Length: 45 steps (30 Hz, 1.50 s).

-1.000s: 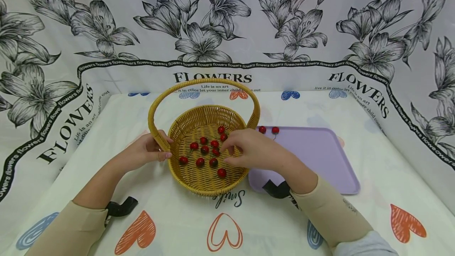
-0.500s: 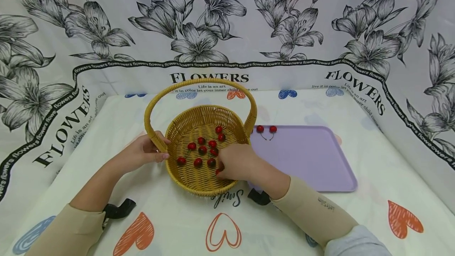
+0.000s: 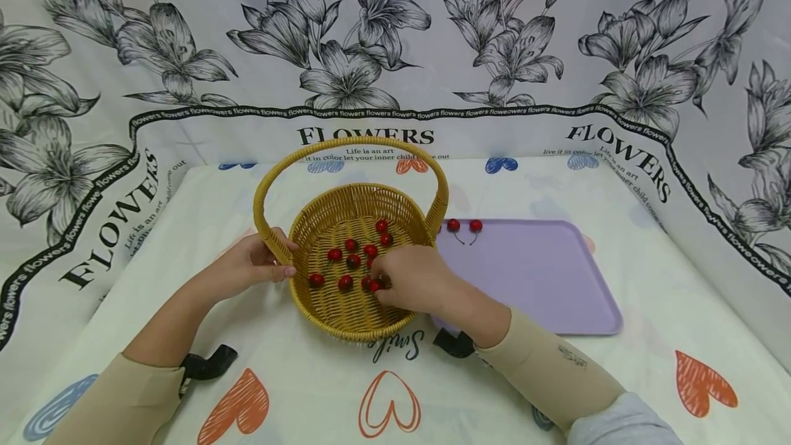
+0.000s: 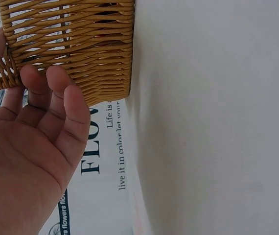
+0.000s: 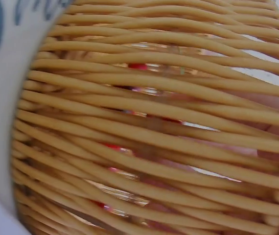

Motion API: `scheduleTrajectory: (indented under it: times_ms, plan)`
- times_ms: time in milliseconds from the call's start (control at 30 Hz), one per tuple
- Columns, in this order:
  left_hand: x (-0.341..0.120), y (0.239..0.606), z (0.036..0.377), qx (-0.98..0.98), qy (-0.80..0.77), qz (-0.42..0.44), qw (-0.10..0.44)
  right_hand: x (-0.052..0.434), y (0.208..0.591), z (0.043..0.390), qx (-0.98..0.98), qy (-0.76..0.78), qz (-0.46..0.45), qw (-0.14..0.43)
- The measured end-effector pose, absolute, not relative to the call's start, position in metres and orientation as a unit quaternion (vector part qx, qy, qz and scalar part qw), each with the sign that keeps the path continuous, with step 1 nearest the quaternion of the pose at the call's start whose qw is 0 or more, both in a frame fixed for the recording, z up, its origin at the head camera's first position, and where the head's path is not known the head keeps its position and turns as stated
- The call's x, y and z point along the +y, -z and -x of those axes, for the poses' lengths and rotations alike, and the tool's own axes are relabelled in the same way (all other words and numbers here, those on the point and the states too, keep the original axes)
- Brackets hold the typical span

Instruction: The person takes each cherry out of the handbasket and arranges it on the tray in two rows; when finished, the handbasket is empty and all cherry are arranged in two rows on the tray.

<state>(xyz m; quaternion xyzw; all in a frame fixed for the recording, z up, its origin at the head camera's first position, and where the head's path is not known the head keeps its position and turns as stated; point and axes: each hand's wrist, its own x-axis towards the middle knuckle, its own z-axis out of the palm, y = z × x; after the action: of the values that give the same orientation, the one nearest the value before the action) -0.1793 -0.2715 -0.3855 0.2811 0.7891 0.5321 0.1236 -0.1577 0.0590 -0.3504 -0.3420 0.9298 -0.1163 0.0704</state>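
Note:
A yellow wicker basket (image 3: 327,311) with a tall arched handle stands upright on the table. Several red cherries (image 3: 345,283) lie loose on its woven floor. My left hand (image 3: 250,259) grips the left rim at the foot of the handle; in the left wrist view that hand's fingers curl against the outer weave. Inside the basket, on the right, my right hand (image 3: 414,280) pinches a cherry (image 3: 375,286) close beside others, its fingers covering part of that group. From the right wrist, the basket's wall (image 5: 154,107) fills the view, with bits of red showing through its gaps.
Right of the basket lies a lilac tray (image 3: 531,280), its left part behind the basket and right arm. Stemmed cherries (image 3: 475,225) sit along its far left edge. A patterned cloth (image 3: 309,390) covers the table, and a flowered curtain (image 3: 395,40) hangs behind.
My right hand has lowered into the basket, taken a cherry from the front right, and shifted it slightly back toward the others. The left hand keeps its hold.

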Motion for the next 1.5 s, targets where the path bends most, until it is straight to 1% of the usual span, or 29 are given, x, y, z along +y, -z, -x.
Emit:
scheduleTrajectory:
  times_ms: [133, 400, 600, 800, 967, 1067, 1233, 1333, 1500]
  plan:
    - [-0.271, 0.385, 0.179, 0.789, -0.532, -0.283, 0.124, 0.064, 0.338, 0.155, 0.923, 0.163, 0.346, 0.049]
    - [-0.271, 0.385, 0.178, 0.793, -0.528, -0.275, 0.127, 0.081, 0.312, 0.149, 0.902, 0.237, 0.361, -0.014]
    - [-0.270, 0.384, 0.177, 0.796, -0.529, -0.265, 0.131, 0.101, 0.292, 0.146, 0.881, 0.306, 0.358, -0.043]
    - [-0.270, 0.383, 0.177, 0.794, -0.532, -0.260, 0.135, 0.125, 0.275, 0.146, 0.866, 0.338, 0.360, -0.079]
    - [-0.270, 0.384, 0.177, 0.798, -0.528, -0.258, 0.132, 0.144, 0.265, 0.147, 0.863, 0.358, 0.341, -0.099]
    - [-0.270, 0.384, 0.177, 0.799, -0.528, -0.257, 0.131, 0.156, 0.261, 0.150, 0.871, 0.367, 0.312, -0.100]
    - [-0.270, 0.383, 0.177, 0.799, -0.528, -0.258, 0.130, 0.177, 0.257, 0.159, 0.895, 0.365, 0.238, -0.089]
    - [-0.270, 0.384, 0.177, 0.799, -0.527, -0.259, 0.130, 0.190, 0.257, 0.169, 0.904, 0.366, 0.205, -0.080]
    - [-0.271, 0.385, 0.178, 0.795, -0.530, -0.265, 0.129, 0.215, 0.264, 0.190, 0.914, 0.362, 0.176, -0.060]
